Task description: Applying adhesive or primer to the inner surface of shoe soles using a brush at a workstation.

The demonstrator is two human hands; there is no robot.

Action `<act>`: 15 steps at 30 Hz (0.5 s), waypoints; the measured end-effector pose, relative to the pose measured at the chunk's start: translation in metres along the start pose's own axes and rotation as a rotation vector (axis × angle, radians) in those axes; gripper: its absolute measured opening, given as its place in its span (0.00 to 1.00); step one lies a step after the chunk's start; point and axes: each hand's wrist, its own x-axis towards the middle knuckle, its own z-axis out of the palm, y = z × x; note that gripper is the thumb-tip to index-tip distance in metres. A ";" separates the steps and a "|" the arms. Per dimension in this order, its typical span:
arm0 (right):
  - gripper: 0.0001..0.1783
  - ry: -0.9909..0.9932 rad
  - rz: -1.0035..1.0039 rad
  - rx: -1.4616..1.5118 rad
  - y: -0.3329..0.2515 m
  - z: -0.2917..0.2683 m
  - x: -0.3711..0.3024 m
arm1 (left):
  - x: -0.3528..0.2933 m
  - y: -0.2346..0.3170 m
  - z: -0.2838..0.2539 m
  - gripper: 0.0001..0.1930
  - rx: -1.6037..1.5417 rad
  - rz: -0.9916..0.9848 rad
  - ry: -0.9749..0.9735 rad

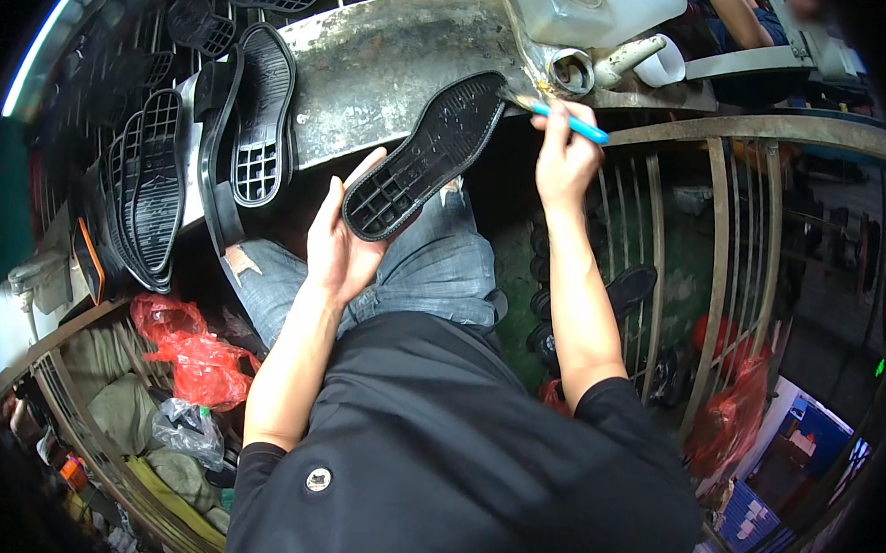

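My left hand point(343, 236) holds a black shoe sole point(424, 153) by its heel end, over my lap. The sole's inner side faces up, with a grid of square pockets at the heel and a wet-looking shine toward the toe. In my right hand point(567, 163) is a blue-handled brush point(574, 124), gripped between thumb and fingers. Its tip is at the toe edge of the sole; whether it touches I cannot tell. Left of them, another black sole point(262, 117) leans on the edge of the worn metal table point(375, 48).
More soles point(154, 181) stand on a rack at the left. A translucent plastic container point(587, 12) and a round-mouthed pot point(571, 71) sit at the table's back right. Metal railings point(716, 221) run along the right. Red plastic bags point(193, 354) lie at lower left.
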 end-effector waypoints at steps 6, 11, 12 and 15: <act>0.08 0.112 -0.040 0.117 -0.011 0.019 0.002 | 0.002 -0.009 -0.008 0.35 -0.091 -0.028 -0.038; 0.11 -0.192 -0.209 0.052 -0.010 0.045 -0.033 | 0.001 -0.013 -0.013 0.35 -0.234 -0.034 0.038; 0.11 -0.234 -0.205 0.112 -0.011 0.046 -0.045 | 0.001 -0.014 -0.013 0.35 -0.274 -0.042 0.042; 0.10 -0.297 -0.044 0.229 -0.046 0.035 -0.084 | 0.000 -0.014 -0.014 0.35 -0.300 -0.049 0.040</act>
